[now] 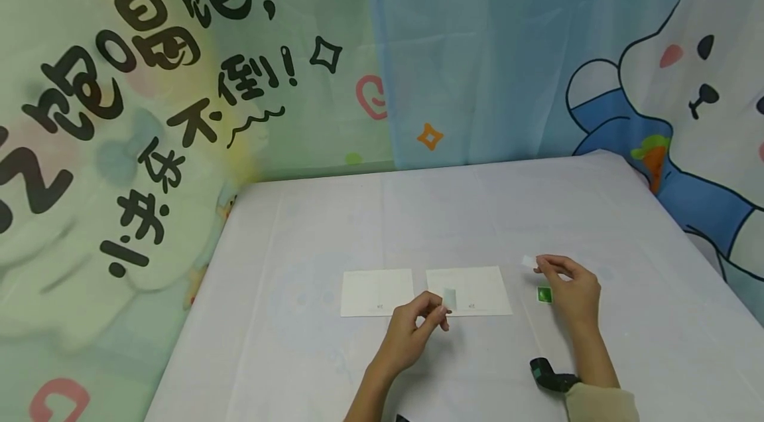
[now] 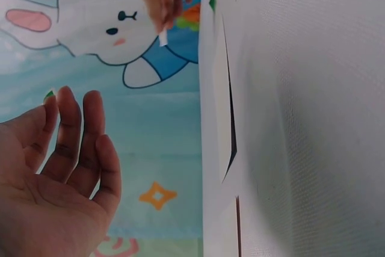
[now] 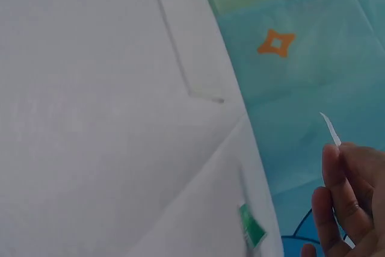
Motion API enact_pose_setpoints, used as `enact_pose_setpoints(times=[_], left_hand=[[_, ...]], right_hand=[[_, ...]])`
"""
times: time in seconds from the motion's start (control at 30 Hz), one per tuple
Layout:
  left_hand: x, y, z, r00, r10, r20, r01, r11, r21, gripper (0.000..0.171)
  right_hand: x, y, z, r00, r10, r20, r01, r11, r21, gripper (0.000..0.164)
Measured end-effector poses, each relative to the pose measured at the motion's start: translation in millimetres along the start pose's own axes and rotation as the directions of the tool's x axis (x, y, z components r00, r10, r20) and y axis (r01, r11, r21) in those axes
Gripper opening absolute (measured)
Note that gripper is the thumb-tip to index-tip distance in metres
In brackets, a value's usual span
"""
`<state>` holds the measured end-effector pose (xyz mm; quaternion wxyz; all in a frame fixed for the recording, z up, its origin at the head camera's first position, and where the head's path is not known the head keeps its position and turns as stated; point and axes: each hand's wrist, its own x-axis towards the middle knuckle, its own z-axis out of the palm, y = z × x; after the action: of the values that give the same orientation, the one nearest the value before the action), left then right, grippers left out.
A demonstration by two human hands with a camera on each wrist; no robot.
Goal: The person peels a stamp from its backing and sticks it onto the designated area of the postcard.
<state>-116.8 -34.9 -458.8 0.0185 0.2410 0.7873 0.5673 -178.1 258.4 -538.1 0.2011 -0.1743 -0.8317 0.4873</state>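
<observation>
My left hand (image 1: 412,329) pinches a small, pale green, see-through square (image 1: 450,298) between thumb and forefinger. In the head view this square overlaps the right white card (image 1: 483,286). A green corner of the square (image 2: 49,95) shows past the fingertips in the left wrist view. Off to the right, my right hand (image 1: 574,290) pinches a small white slip (image 1: 528,262) at its edge. The right wrist view shows that slip (image 3: 331,129) nearly edge-on, thin and slightly bent. A small bright green square (image 1: 544,294) lies on the table just beside the right hand.
A second white card (image 1: 376,294) lies left of the first, a narrow gap between them. Both rest on a table with a white cloth (image 1: 298,223). A black device (image 1: 552,377) sits at the right wrist. Printed curtains (image 1: 465,64) hang behind the table.
</observation>
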Motion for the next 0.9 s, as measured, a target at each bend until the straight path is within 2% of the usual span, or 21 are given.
enact_pose_setpoints(times=[0.13, 0.3, 0.6, 0.9], left_hand=[[-0.5, -0.9, 0.3, 1.000, 0.000, 0.002, 0.000, 1.000, -0.023, 0.013], [-0.9, -1.9, 0.4, 1.000, -0.005, -0.002, 0.005, 0.998, -0.060, 0.014], [0.1, -3.7, 0.9, 1.000, -0.017, -0.004, 0.016, 0.997, -0.080, 0.014], [0.5, -1.8, 0.6, 1.000, -0.018, -0.004, 0.018, 0.996, -0.086, 0.014]], right_hand=[[4, 13, -1, 1.000, 0.030, -0.001, -0.029, 0.996, -0.080, 0.035], [7, 28, 1, 0.999, 0.014, -0.031, -0.018, 0.992, -0.128, 0.029], [7, 33, 6, 1.000, -0.016, -0.015, 0.012, 0.976, -0.218, 0.024], [9, 41, 7, 0.986, -0.159, -0.044, 0.142, 0.953, -0.269, 0.014]])
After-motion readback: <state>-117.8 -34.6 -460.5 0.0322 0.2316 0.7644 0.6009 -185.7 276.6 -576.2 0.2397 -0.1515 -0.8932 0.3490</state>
